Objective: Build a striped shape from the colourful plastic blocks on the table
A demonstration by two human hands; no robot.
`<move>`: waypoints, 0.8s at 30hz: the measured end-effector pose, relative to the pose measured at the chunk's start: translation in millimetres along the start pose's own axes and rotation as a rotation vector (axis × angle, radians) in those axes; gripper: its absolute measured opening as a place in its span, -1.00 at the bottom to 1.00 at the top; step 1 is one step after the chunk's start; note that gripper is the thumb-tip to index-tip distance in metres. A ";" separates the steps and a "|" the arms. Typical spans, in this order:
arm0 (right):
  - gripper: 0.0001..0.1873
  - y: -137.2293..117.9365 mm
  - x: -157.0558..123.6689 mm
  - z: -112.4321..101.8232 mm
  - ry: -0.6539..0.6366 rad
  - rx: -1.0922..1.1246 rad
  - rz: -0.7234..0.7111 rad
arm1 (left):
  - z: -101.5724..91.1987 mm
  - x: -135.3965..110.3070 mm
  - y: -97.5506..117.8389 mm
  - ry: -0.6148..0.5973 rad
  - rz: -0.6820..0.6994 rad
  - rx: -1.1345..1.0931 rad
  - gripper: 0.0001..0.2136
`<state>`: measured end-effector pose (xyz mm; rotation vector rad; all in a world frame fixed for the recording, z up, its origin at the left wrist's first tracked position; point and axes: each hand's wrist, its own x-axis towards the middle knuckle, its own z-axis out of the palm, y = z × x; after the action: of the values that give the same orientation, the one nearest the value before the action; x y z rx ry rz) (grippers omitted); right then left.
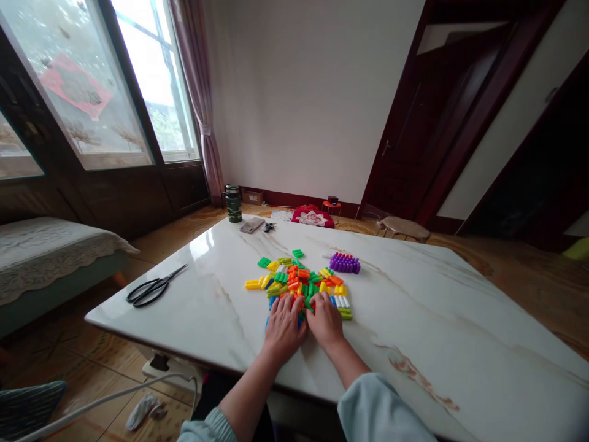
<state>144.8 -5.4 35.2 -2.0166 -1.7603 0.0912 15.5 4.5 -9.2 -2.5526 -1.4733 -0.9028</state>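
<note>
A heap of small plastic building blocks (294, 277) in green, yellow, orange, blue and white lies near the front edge of the marble-look table (414, 307). My left hand (284, 325) rests palm down over the heap's near side, fingers spread on blue and orange pieces. Close beside it, my right hand (326, 320) has its fingers curled, with a green block (308, 303) at the fingertips. Both palms hide what lies beneath them. A separate cluster of purple blocks (345, 263) with red ones behind stands beyond the heap, to the right.
Black-handled scissors (151, 290) lie on the table's left side. Toward the far end are a camouflage thermos (233, 204), a phone (251, 225) and a bunch of keys (269, 227). A round stool (404, 228) stands past the table. A white cable (115, 396) runs at lower left.
</note>
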 end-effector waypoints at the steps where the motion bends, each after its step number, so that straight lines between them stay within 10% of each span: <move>1: -0.91 0.3 -0.9 0.3 -0.010 0.007 0.006 | 1.2 -0.1 -0.4 0.006 0.002 0.002 -0.58; 6: -0.61 1.1 -3.7 5.6 -0.016 0.035 0.035 | 5.5 -1.0 -3.0 0.013 0.005 -0.001 -0.58; 24: -0.78 29.0 1.0 14.9 0.119 0.809 0.287 | -1.3 1.5 4.1 0.043 -0.030 0.003 -0.60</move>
<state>166.6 -2.3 11.2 -1.5916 -1.0811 0.6457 18.8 3.0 -6.4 -2.4994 -1.5038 -0.9515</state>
